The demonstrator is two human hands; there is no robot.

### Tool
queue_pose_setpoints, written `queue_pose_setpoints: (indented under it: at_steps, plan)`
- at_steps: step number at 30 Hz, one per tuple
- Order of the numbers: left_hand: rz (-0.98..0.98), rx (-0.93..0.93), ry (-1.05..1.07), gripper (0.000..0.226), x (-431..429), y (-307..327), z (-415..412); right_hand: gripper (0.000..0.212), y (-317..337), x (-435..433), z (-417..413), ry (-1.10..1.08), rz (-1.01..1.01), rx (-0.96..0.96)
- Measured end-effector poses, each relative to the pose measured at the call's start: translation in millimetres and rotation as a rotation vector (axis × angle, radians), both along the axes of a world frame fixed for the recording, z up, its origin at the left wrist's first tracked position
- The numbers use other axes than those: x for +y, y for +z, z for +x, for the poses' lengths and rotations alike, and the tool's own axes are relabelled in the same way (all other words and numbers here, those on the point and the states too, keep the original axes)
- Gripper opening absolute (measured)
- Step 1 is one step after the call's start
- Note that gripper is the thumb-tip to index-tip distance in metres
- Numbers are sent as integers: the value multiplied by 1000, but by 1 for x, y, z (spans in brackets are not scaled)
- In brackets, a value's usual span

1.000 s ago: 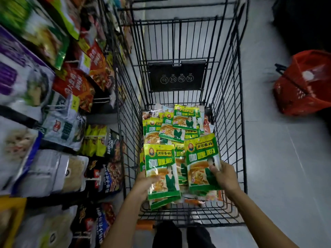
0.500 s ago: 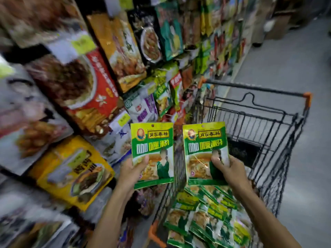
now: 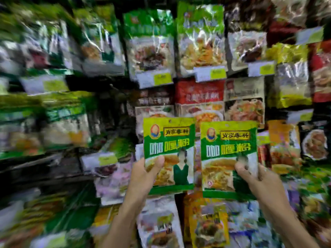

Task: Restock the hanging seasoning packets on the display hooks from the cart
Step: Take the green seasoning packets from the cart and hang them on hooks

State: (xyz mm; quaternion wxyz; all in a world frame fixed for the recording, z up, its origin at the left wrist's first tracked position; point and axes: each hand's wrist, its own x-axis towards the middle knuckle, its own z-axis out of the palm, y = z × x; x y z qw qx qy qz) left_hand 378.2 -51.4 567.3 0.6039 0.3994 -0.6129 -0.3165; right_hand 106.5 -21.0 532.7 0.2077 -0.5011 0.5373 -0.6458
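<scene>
Both packets lifted from cart, now raised before display. Left hand (image 3: 143, 176) clamps left packet (image 3: 169, 138); right hand (image 3: 258, 181) clamps right packet (image 3: 229, 140). Hanging next.

1. Head-worn wide-angle view, facing straight at the hanging packet display (image 3: 200, 51), close range.
2. Both hands at 6 o'clock, raised before the wall.
3. Edges motion-blurred, strongest toward 9 o'clock.

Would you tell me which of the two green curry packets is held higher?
The left hand's packet; its top edge sits slightly above that of the right hand's packet.
</scene>
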Motion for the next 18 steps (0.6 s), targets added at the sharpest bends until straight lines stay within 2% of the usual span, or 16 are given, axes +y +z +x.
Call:
queue_pose_setpoints:
  at_steps: [2, 4, 8, 11, 15, 18]
  plan:
    - [47, 20, 72, 62, 1, 12, 35, 44, 20, -16, 34, 62, -65, 21]
    - [67, 16, 128, 67, 2, 22, 67, 43, 36, -34, 64, 131, -83, 35]
    - [-71, 17, 242, 53, 2, 36, 121, 36, 63, -64, 117, 267, -106, 0]
    - [-99, 31, 295, 30, 0, 42, 155, 23, 82, -78, 155, 378, -151, 0]
    - [-133, 75, 327, 21, -4, 48, 189, 43, 106, -96, 205, 453, -144, 23]
    - [-153, 83, 340, 16, -11, 55, 205, 38, 119, -107, 231, 481, -146, 8]
